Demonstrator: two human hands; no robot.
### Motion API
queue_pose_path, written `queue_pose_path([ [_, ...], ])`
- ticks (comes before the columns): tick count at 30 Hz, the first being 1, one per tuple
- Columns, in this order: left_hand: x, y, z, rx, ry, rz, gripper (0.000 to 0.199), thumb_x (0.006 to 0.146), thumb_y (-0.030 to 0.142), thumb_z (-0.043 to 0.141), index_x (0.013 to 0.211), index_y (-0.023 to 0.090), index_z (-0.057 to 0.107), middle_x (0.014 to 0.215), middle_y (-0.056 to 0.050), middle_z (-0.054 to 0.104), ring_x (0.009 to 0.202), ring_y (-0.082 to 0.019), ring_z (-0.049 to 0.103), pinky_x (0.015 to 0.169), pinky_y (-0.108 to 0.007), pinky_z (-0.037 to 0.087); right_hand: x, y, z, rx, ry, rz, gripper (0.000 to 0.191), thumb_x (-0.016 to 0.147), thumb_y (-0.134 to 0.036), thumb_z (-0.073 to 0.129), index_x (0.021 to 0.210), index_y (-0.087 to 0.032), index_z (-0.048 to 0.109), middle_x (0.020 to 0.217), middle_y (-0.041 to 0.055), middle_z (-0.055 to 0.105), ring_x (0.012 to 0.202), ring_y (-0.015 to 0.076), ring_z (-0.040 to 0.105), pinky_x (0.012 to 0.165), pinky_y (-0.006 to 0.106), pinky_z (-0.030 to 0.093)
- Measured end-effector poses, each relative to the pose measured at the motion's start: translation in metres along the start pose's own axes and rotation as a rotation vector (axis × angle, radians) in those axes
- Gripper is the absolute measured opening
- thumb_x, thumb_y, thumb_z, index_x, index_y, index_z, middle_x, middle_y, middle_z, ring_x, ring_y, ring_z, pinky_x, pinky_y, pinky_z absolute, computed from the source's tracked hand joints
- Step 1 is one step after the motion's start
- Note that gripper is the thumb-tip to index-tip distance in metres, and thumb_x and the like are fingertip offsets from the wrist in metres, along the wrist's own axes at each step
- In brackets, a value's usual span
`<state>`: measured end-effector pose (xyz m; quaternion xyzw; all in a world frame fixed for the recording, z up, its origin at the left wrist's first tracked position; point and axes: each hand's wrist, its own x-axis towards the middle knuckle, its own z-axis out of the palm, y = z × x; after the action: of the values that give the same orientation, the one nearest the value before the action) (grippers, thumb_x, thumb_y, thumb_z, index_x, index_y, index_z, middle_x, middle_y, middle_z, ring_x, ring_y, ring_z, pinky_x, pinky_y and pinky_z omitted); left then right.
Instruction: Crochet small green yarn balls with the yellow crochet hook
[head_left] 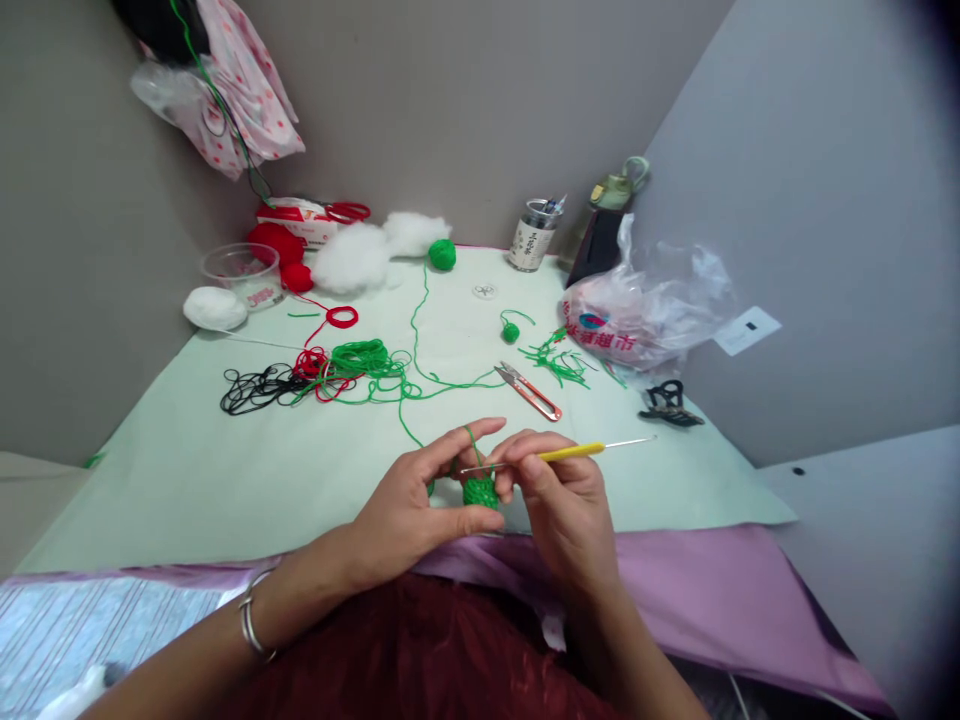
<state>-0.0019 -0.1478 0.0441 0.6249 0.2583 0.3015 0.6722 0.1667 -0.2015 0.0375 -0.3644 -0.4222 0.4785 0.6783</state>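
Observation:
Near the table's front edge, my left hand (409,510) holds a small green crocheted piece (480,491) between thumb and fingers. Green yarn (411,425) runs from the table up to this hand and loops over its raised index finger. In my right hand (574,505) is a crochet hook (574,453) with a yellow handle, gripped like a pen. Its thin left tip is at the top of the green piece, by the yarn; the other metal end points right. My fingers partly hide the piece.
Beyond my hands lie orange thread snips (529,391), green yarn scraps (559,360) and a tangle of green yarn (364,360). White stuffing (352,258), a clear tub (240,275) and a pen jar (529,240) stand farther back. A plastic bag (645,305) and black hair claw (670,404) are right.

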Motion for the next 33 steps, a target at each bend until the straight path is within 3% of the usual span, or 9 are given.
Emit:
queue_pose_path([
  [5,-0.005,-0.004,-0.001,-0.171,-0.003,-0.017,0.062,0.092,0.037,0.076,0.151,0.034,0.056,0.103,0.0,0.063,0.099,-0.016,0.063,0.093,-0.03,0.049,0.001,-0.003,-0.01,-0.058,-0.034,-0.003,0.012,0.099,-0.031,0.07,0.098,-0.025,0.08,0.077,-0.0003,0.074,0.068,0.01,0.069,0.067,0.021,0.056],
  [8,-0.006,-0.002,-0.002,-0.176,0.0,-0.03,0.061,0.091,0.034,0.078,0.148,0.038,0.059,0.105,0.001,0.061,0.099,-0.015,0.063,0.091,-0.029,0.049,0.001,-0.004,-0.012,-0.05,-0.041,-0.002,0.013,0.1,-0.031,0.068,0.098,-0.025,0.08,0.08,0.0004,0.076,0.069,0.0107,0.07,0.067,0.022,0.057],
  [12,-0.004,0.001,-0.004,-0.114,0.059,0.013,0.061,0.084,0.028,0.085,0.142,0.034,0.065,0.099,0.001,0.061,0.097,-0.015,0.062,0.094,-0.029,0.048,0.0,-0.004,-0.013,-0.064,-0.054,0.002,0.016,0.102,-0.032,0.064,0.099,-0.025,0.078,0.093,0.0013,0.078,0.071,0.0106,0.071,0.069,0.023,0.059],
  [18,-0.002,0.003,-0.004,0.008,0.081,0.038,0.062,0.082,0.023,0.086,0.141,0.029,0.066,0.096,0.001,0.064,0.095,-0.016,0.062,0.092,-0.031,0.048,-0.002,-0.007,-0.017,-0.134,-0.121,-0.038,0.018,0.105,-0.031,0.059,0.102,-0.026,0.076,0.094,0.0005,0.077,0.076,0.0117,0.073,0.072,0.025,0.06],
  [25,-0.002,0.002,-0.006,0.116,0.101,0.098,0.056,0.083,0.02,0.083,0.137,0.029,0.069,0.096,0.0,0.065,0.093,-0.016,0.062,0.088,-0.031,0.049,-0.005,-0.018,-0.02,-0.39,-0.171,-0.12,0.021,0.106,-0.022,0.055,0.107,-0.028,0.075,0.096,0.0004,0.075,0.083,0.0138,0.074,0.079,0.028,0.06],
  [29,-0.001,-0.001,-0.006,0.166,0.106,0.119,0.054,0.083,0.019,0.081,0.136,0.027,0.07,0.095,0.0,0.065,0.092,-0.016,0.062,0.091,-0.032,0.049,-0.005,-0.024,-0.019,-0.609,-0.238,-0.226,0.022,0.105,-0.017,0.053,0.108,-0.026,0.072,0.094,0.0016,0.076,0.087,0.0152,0.073,0.08,0.029,0.059],
  [33,0.001,-0.002,-0.003,0.17,0.156,0.106,0.05,0.083,0.02,0.081,0.133,0.024,0.072,0.093,-0.001,0.065,0.089,-0.017,0.061,0.089,-0.032,0.049,-0.007,-0.021,-0.015,-0.911,-0.334,-0.478,0.023,0.102,-0.011,0.053,0.115,-0.023,0.068,0.099,0.0063,0.078,0.091,0.0181,0.075,0.078,0.03,0.061],
])
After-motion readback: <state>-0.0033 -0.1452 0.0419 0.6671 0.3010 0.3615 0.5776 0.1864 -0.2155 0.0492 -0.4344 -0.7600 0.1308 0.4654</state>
